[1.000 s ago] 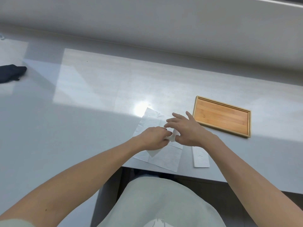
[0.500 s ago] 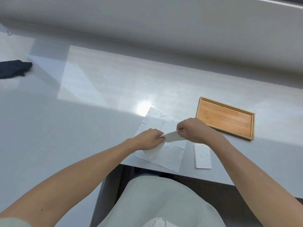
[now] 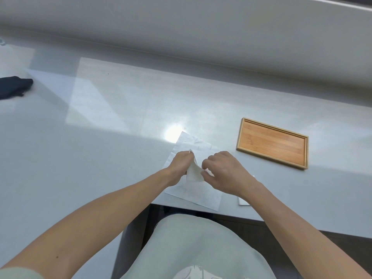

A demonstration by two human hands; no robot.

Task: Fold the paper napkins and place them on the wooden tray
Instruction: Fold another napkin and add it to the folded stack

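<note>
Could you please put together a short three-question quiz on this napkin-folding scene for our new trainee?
1. True or false: the wooden tray already holds a napkin.
2. What do the left hand and right hand hold between them?
A. folded napkin
B. dark cloth
C. tray
3. On which side of the flat napkins does the tray lie?

Key: 1 false; 2 A; 3 the person's right.

Napkin raised and turned between both hands.
The folded napkin (image 3: pixel 193 171), earlier flat then stretched level, now stands upright; left hand (image 3: pixel 181 163) and right hand (image 3: pixel 223 172) have closed together, pinching it.
</note>
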